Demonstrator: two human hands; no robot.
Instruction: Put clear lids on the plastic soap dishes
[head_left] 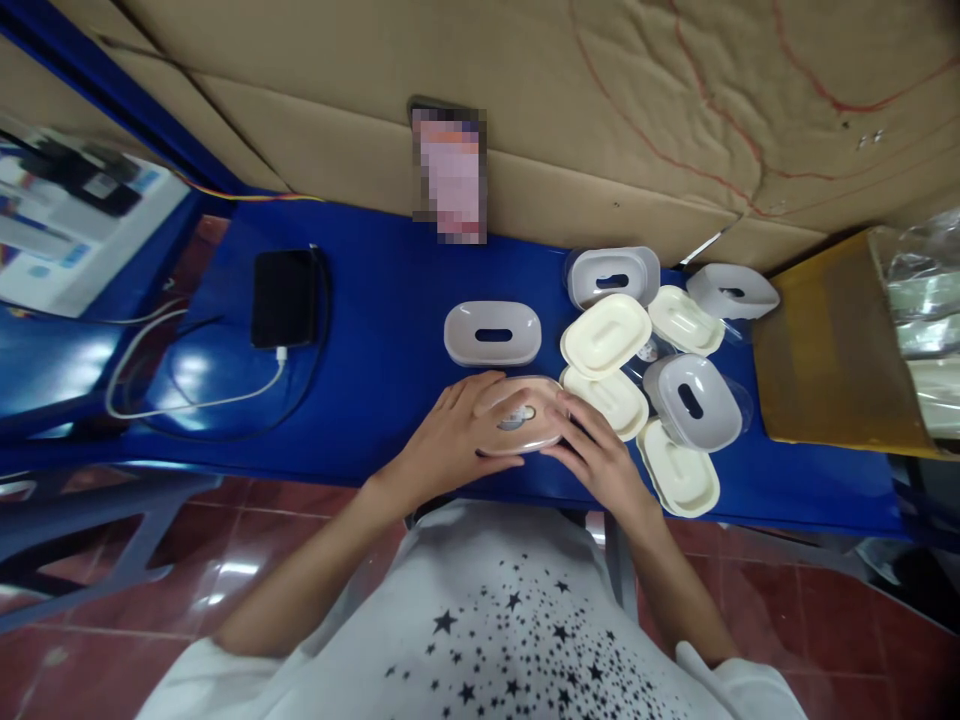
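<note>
Between both hands is a rounded oblong plastic piece (512, 437) with a slot in its middle, looking tan and glossy. My left hand (450, 430) grips its left end, the thumb along the near edge. Fingers of my right hand (596, 450) are closed on its right end. Just beyond it lies a pale grey oblong cover (493, 350) with a dark slot. Close to my right hand are cream oblong trays, one (606, 336) lying over another (611, 402) and a further one (679, 470) near the table edge.
More grey slotted covers (694, 400) lie at the right, beside a cardboard box (829, 345) with plastic-wrapped items. A black device (283, 298) with a white cable rests on the blue table (375, 300) at left. A blurred-out phone-like object (450, 180) leans on the cardboard wall.
</note>
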